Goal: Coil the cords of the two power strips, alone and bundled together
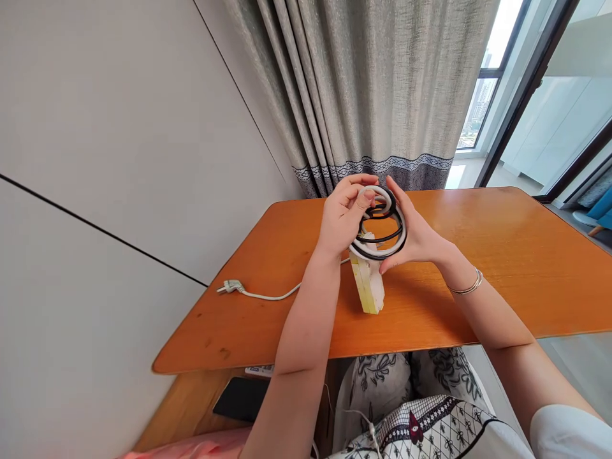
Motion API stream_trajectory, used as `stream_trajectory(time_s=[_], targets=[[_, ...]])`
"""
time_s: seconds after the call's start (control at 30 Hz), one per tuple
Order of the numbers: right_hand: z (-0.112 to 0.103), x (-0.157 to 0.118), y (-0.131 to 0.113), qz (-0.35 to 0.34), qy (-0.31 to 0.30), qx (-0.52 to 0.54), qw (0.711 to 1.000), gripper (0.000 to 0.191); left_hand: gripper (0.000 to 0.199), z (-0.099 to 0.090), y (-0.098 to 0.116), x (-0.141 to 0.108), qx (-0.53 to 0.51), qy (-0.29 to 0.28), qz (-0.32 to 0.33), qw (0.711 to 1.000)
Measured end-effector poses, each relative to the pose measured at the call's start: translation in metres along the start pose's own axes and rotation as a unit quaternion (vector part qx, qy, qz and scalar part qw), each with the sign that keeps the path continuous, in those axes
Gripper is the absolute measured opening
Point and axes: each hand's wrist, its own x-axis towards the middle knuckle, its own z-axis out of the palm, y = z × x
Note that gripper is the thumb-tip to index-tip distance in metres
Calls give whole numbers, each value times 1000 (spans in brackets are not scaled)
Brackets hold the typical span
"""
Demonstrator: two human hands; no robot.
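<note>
A coil of white and black cable (402,234) is held up over the table between my two hands. My left hand (345,213) grips the coil's upper left side, its thumb pressed on the loops. Around the right side curves my right hand (415,234), with its thumb low near a power strip. That cream and yellowish power strip (366,284) is seen end-on just below the coil; whether it rests on the table or hangs, I cannot tell. A white cord (272,298) runs left from behind my left forearm to a plug (233,287) lying on the tabletop.
The orange-brown wooden table (492,268) has rounded corners and a wall at its left. Grey curtains (396,83) hang behind it. Under the front edge, a dark flat object (241,398) lies on a lower wooden surface. A thin white cable (371,430) lies over my lap.
</note>
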Motion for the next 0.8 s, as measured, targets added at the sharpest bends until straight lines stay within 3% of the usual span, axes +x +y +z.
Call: stream_trajectory(time_s=[0.27,0.47,0.57,0.67,0.8], targets=[[1,-2,8,-4,53,-10,999,115,52,4,-9,3,-51,80,-24,995],[-3,-2,17,35,99,22,994,104,55,10,-5,0,-42,82,-39,995],[3,-2,18,35,106,32,993,106,54,14,-2,-2,-37,100,-29,994],[17,0,12,18,122,54,991,117,53,19,-2,-4,-41,154,-11,987],[34,8,1,36,185,69,980,129,54,29,0,-8,-44,208,-14,977]])
